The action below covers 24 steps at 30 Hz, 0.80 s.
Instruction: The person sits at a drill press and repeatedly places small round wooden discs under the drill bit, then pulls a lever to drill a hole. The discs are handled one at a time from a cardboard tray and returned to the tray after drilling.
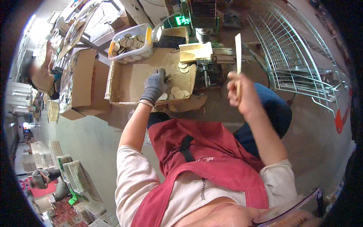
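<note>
Over the cardboard tray (128,81), reaching in with the left hand (154,86), in a grey glove, with curled fingers next to a small dark bunch (167,78) of something. Cannot tell whether pinching that bunch or only touching it. Just beside the glove, on the tray's floor, some flat, round, pale discs (177,92), with a few more up near the tray's right edge. Holding up a long pale stick (238,53) in the bare right hand (242,94), with fingers wrapped around its low end, well apart from the tray. A bit blurry there, so hard to make out each finger. Between the two hands, a dark metal tool (206,73), with flat pale wood pieces (196,53) near its top. Past the tray, a see-through tub (146,52) with orange ends, heaped with light and brown discs. Farther up, a green sign (183,20) with bright, glowing letters. Down below, a red apron (196,142) with little white marks, too small to read. At the bottom, glasses (295,206), partly cut off. Off to the right, a big wire cart (293,49). Off to the left, a brown box (85,79) and, past it, another person (41,75) with a blurred head. Low on the left, stacked packs (75,176) with print too tiny to read. Around everything, a black rim, hiding the corners.
</note>
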Tool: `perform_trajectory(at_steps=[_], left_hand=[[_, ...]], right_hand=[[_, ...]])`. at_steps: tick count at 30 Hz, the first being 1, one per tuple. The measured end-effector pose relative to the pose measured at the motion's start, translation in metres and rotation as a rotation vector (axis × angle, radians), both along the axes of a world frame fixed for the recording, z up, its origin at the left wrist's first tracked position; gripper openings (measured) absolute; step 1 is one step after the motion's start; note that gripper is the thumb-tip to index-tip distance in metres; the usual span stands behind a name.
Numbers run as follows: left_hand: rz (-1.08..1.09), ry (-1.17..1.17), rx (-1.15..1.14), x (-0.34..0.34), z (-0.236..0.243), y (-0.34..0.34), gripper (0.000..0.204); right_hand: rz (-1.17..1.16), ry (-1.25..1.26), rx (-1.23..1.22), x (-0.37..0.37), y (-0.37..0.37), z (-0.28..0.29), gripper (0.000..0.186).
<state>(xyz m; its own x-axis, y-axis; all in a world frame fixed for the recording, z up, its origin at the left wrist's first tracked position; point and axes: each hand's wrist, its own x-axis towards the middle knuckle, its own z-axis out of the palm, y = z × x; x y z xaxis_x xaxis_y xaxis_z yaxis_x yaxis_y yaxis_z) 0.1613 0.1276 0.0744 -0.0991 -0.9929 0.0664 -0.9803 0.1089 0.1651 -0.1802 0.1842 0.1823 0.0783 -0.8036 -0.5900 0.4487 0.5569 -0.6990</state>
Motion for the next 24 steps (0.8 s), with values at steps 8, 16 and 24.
perform_trajectory(at_steps=[8,16,24], left_hand=[[0.003,0.102,-0.042,-0.006,-0.004,-0.008,0.033],[0.032,0.219,-0.039,0.011,-0.015,-0.006,0.034],[0.132,0.235,-0.033,0.012,-0.011,0.005,0.033]], right_hand=[[0.247,0.243,-0.222,0.038,0.047,-0.06,0.03],[0.365,0.548,-0.551,0.069,0.031,-0.079,0.035],[1.007,1.381,-0.723,0.134,-0.013,-0.045,0.024]])
